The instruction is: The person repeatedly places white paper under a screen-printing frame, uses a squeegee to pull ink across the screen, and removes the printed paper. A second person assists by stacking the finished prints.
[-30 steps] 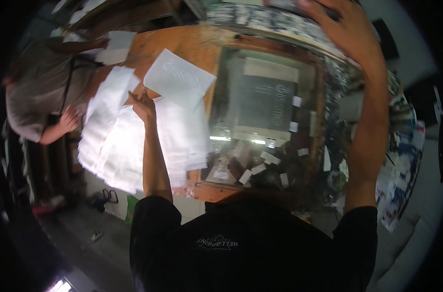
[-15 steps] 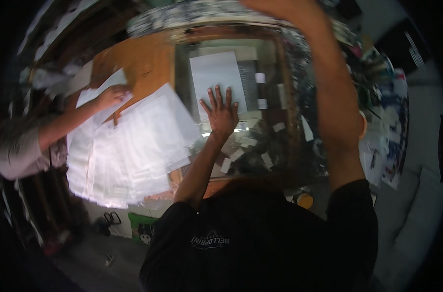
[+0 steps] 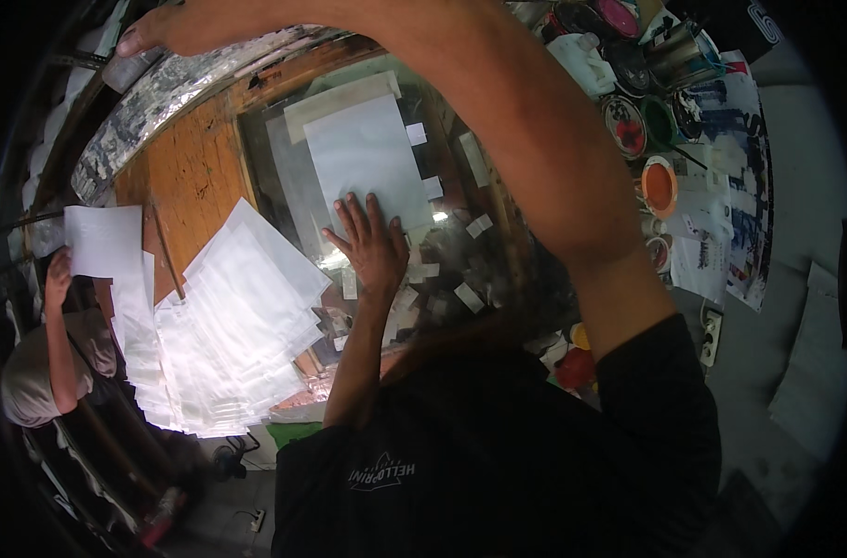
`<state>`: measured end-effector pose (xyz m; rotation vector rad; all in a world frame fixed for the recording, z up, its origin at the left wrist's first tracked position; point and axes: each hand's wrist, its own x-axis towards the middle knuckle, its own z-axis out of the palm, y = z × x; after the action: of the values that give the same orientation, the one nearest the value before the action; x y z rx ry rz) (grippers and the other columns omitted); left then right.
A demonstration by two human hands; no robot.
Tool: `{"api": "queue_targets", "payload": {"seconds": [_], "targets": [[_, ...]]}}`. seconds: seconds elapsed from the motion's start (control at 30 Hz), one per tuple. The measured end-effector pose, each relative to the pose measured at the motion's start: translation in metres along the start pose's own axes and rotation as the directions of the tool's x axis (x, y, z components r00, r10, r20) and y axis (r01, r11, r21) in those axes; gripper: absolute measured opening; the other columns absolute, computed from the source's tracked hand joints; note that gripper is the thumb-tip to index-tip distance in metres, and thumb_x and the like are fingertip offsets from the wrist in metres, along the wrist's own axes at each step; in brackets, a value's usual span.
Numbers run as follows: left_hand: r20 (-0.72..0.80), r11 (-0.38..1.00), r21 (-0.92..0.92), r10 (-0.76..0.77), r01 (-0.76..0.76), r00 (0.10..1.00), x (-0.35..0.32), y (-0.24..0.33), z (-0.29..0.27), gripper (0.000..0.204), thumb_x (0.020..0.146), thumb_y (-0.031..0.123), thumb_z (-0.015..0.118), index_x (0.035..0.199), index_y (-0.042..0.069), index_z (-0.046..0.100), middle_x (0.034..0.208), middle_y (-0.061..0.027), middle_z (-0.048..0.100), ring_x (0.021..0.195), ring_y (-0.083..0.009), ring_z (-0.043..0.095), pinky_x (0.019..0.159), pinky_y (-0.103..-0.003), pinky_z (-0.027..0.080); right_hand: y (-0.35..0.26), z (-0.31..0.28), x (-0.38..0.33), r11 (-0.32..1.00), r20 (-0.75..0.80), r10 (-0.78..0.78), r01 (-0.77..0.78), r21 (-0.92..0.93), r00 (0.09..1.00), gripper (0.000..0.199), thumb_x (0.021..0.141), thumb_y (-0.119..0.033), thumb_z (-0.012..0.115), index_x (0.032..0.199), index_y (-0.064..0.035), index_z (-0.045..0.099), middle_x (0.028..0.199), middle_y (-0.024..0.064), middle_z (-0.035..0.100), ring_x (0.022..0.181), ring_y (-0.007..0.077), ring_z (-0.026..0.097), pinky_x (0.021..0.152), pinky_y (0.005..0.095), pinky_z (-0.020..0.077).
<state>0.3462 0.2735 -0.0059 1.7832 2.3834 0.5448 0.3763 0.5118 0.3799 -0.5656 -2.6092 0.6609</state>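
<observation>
My left hand (image 3: 374, 256) lies flat, fingers spread, on the near edge of a white sheet of paper (image 3: 367, 144). That sheet rests on a framed glass tabletop (image 3: 445, 156) with small paper or tape pieces on it. My right arm arches over the far side of the table, putting my right hand (image 3: 167, 30) at the far left. Its thumb shows beside a greyish piece (image 3: 130, 70) I cannot identify; the other fingers are hidden. Left of the glass, a fanned pile of white sheets (image 3: 228, 321) spreads over an orange-brown wooden board (image 3: 195, 153).
At the left, another person's hand (image 3: 58, 274) holds up a white sheet (image 3: 107, 244). Open paint tubs, one red (image 3: 625, 126) and one orange (image 3: 659, 186), crowd the right side. A paint-smeared strip (image 3: 186, 84) runs along the far left edge. A power strip (image 3: 712, 337) sits at the right.
My right hand has swept left along the far side. The view has turned, while my left hand stays flat on the sheet. The other person's hand has moved left, away from the pile, with a sheet.
</observation>
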Motion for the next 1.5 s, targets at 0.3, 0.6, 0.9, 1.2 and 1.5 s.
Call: {"api": "queue_targets", "payload": {"seconds": [0.3,0.6,0.9,1.2,1.5], "targets": [[0.010,0.999,-0.039,-0.011,0.011,1.000,-0.010,-0.009,-0.014,0.058,0.101,0.030,0.056,0.151,0.002,0.044,0.164,-0.0248,0.027,0.157,-0.0427,0.012,0.118,-0.073,0.000,-0.041,0.042,0.027,0.869,-0.086,0.326,-0.335,-0.365,0.941,0.031,0.098,-0.027,0.060,0.094,0.0018,0.071,0.061,0.0056,0.056,0.050,0.0132,0.048,0.043,0.0285,0.0398],[0.546,-0.684,-0.702,-0.341,0.196,0.766,-0.063,0.014,-0.159,0.060,0.106,0.039,0.052,0.156,0.008,0.038,0.156,-0.0204,0.043,0.153,-0.0362,0.028,0.116,-0.071,0.023,0.004,0.210,-0.167,0.949,-0.250,0.001,-0.080,-0.304,0.968,0.044,0.087,-0.037,0.076,0.117,-0.0062,0.070,0.088,0.0088,0.064,0.086,0.0277,0.062,0.086,0.0450,0.0442],[0.814,-0.691,-0.553,-0.329,0.466,0.478,-0.068,-0.020,-0.093,0.087,0.101,0.043,0.053,0.164,0.004,0.007,0.164,-0.0227,0.022,0.149,-0.0337,0.033,0.120,-0.065,0.017,0.030,0.277,-0.213,0.919,0.041,0.240,-0.213,-0.331,0.970,0.074,0.080,-0.011,0.077,0.149,-0.0140,0.052,0.105,0.0089,0.055,0.102,0.0264,0.053,0.091,0.0455,0.0337],[0.830,-0.688,-0.539,-0.336,0.486,0.445,-0.061,-0.024,-0.087,0.087,0.102,0.042,0.052,0.161,-0.004,0.008,0.166,-0.0245,0.019,0.152,-0.0360,0.029,0.120,-0.065,0.018,0.062,0.306,-0.196,0.945,-0.160,0.092,-0.136,-0.296,0.983,0.062,0.084,-0.001,0.065,0.144,-0.0133,0.055,0.103,0.0094,0.054,0.105,0.0282,0.055,0.104,0.0730,0.0253],[0.814,-0.663,-0.575,-0.401,0.480,0.421,-0.060,-0.021,-0.083,0.051,0.100,0.040,0.062,0.139,0.012,0.045,0.132,-0.0135,0.048,0.128,-0.0307,0.048,0.097,-0.051,0.035,0.180,0.301,-0.059,0.831,-0.258,0.122,-0.240,-0.502,0.959,0.068,0.081,-0.009,0.077,0.144,-0.0209,0.056,0.100,0.0056,0.059,0.108,0.0238,0.058,0.110,0.0762,0.0195]]}}
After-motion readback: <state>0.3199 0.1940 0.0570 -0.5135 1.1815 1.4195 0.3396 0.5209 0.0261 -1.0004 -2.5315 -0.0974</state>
